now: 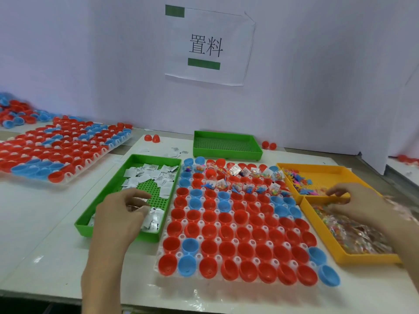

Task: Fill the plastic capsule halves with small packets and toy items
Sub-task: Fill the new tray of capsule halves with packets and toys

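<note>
At 10 o'clock on the white counter (45,223) lies a second rack (68,152) of red and blue cups, with loose ones heaped beyond it. Nearer, at 9 o'clock of the main rack, a green tray (84,230) holds small white packets (149,175). The left hand (120,214) hovers over its near end, fingers curled round a few of those packets.

In the middle, the capsule halves (226,217) sit open side up in a white rack (184,221), mostly red with scattered blue. Only the rows toward 12 o'clock hold clear bead bags and small toy figures. Beyond, at 12 o'clock, stands an empty green tray (226,145).

At 2 o'clock a yellow tray (317,169) holds coloured toy pieces (301,184); at 3 o'clock another yellow tray (362,260) holds clear bead bags (353,232). The right hand (360,205) reaches across both, fingers bent down; whether they hold anything I cannot tell.

A paper sign (208,46) hangs on the white wall (90,64).
</note>
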Tool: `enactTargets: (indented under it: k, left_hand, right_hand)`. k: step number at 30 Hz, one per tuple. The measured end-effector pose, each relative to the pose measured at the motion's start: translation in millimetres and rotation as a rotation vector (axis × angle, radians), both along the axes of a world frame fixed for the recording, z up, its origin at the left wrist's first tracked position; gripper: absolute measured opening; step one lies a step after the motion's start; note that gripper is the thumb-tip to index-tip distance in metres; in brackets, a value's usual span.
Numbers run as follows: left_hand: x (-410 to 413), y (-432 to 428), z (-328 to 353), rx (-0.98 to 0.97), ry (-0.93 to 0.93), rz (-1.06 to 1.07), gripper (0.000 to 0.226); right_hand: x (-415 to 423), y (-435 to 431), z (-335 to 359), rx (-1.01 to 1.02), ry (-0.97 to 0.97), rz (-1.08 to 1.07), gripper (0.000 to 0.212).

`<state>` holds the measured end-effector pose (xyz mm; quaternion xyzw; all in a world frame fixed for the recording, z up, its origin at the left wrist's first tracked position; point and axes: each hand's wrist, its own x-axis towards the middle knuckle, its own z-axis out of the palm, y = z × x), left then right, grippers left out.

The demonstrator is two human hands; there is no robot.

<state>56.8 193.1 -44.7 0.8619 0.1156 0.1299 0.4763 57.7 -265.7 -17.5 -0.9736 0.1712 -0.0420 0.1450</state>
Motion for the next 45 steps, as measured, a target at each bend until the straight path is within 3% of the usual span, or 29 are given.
enactTargets:
  k: [7, 14, 20, 34, 40, 45]
  left_hand:
    - [-1, -7, 1, -0.092, -0.196, 0.135, 0.022]
    - [0, -11, 0, -0.101, -0.300, 0.180, 0.021]
    - [1, -11, -1, -0.116, -0.318, 0.134, 0.028]
    - [2, -13, -2, -0.095, -0.308, 0.116, 0.021]
    - [-2, -23, 2, -0.207, -0.363, 0.112, 0.014]
    - [-6, -39, 12, -0.359, -0.401, 0.008, 0.012]
  right_hand:
    - [-7, 6, -14, 0.073, -0.222, -0.025, 0.025]
    - [-11, 9, -16, 0.054, -0.204, -0.062, 0.018]
    - [-15, 17, -13, 0.092, -0.178, -0.029, 0.024]
    - [-21, 44, 14, 0.150, -0.605, 0.070, 0.032]
    - [-22, 98, 44, 0.402, -0.675, 0.180, 0.029]
    - [-20, 164, 58, 0.582, -0.536, 0.417, 0.021]
